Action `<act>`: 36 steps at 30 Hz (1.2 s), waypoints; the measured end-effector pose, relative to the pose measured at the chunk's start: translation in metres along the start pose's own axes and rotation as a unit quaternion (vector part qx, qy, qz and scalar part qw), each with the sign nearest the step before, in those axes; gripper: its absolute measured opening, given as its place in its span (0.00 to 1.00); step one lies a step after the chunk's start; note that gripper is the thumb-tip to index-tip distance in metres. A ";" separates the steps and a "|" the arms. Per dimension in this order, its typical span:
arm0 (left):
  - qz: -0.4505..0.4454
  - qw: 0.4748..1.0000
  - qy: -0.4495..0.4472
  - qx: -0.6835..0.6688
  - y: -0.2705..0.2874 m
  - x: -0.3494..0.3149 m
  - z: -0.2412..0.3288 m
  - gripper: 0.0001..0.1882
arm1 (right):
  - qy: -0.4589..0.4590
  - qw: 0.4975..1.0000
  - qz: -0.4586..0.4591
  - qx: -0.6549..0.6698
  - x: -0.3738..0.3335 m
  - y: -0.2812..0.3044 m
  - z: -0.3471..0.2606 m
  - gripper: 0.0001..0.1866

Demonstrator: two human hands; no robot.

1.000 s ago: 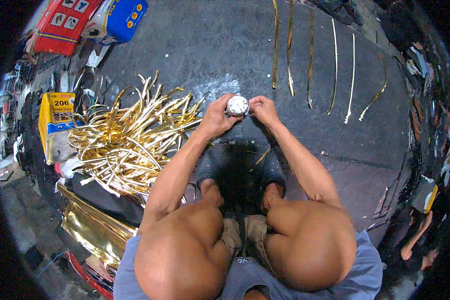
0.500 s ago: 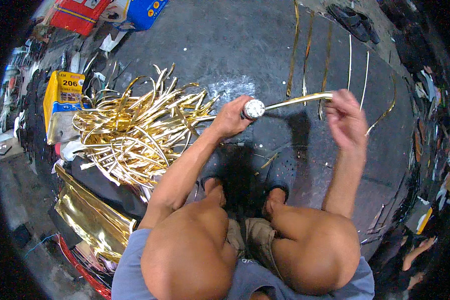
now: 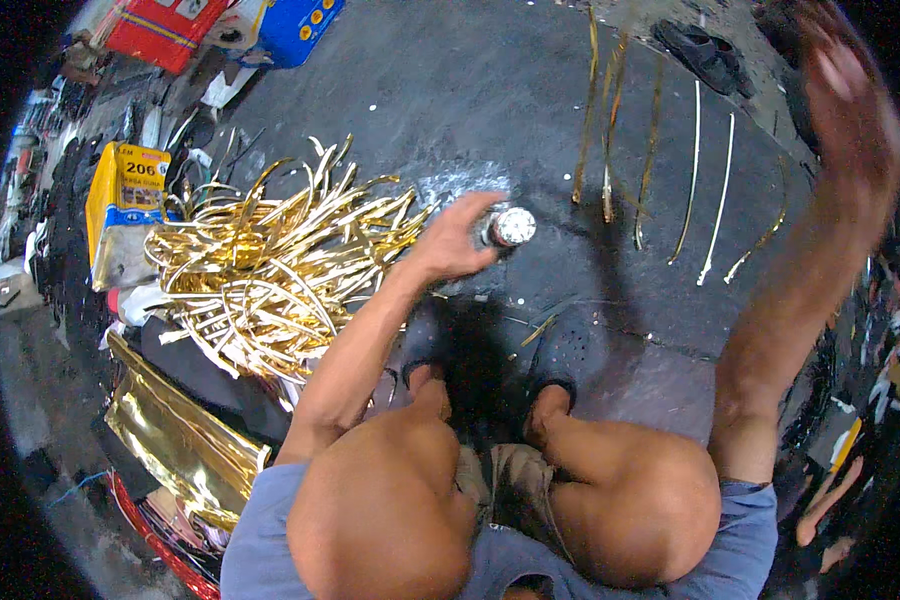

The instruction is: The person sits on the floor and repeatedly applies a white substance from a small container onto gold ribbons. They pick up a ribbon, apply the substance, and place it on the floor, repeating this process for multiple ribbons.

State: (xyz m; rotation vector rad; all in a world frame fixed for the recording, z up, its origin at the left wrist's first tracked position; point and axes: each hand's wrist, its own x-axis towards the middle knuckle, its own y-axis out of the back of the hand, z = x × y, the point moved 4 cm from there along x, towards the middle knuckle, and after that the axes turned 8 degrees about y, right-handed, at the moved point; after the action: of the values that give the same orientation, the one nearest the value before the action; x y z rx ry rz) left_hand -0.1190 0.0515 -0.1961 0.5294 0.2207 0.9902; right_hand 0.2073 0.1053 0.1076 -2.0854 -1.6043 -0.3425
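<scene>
My left hand (image 3: pixel 450 240) grips a small cylinder with a speckled white top (image 3: pixel 515 228), which stands on the dark floor; its kind does not show. To its left lies a large tangled heap of shiny gold strips (image 3: pixel 280 275), whose ends reach close to my wrist. My right arm is stretched out to the far right. The right hand (image 3: pixel 843 95) is smeared by motion near the rim, and I cannot see what its fingers hold. Several single strips, gold and pale like this one (image 3: pixel 688 170), lie apart on the floor at the right.
Beyond the heap stands a yellow and blue box (image 3: pixel 130 195). Red (image 3: pixel 165 30) and blue (image 3: pixel 292 30) packages lie at the far left. A folded gold sheet (image 3: pixel 180 430) is at the near left. Dark sandals (image 3: pixel 705 55) sit at the far right. Clutter lines both sides.
My right hand has swung far out to the right and away from the cylinder. The gold strip stretched between my hands no longer shows there. My left hand stays on the cylinder.
</scene>
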 end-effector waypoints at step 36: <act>-0.074 0.885 0.392 -0.242 0.007 0.000 -0.051 0.22 | -0.199 0.957 0.104 -0.186 -0.283 -0.043 0.229 0.30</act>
State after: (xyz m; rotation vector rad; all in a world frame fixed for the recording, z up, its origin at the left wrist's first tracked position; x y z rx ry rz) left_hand -0.1456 0.0711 -0.2359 -0.3709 0.7018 1.0218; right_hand 0.0656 -0.0048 -0.2120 -2.7280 -1.6061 -0.1663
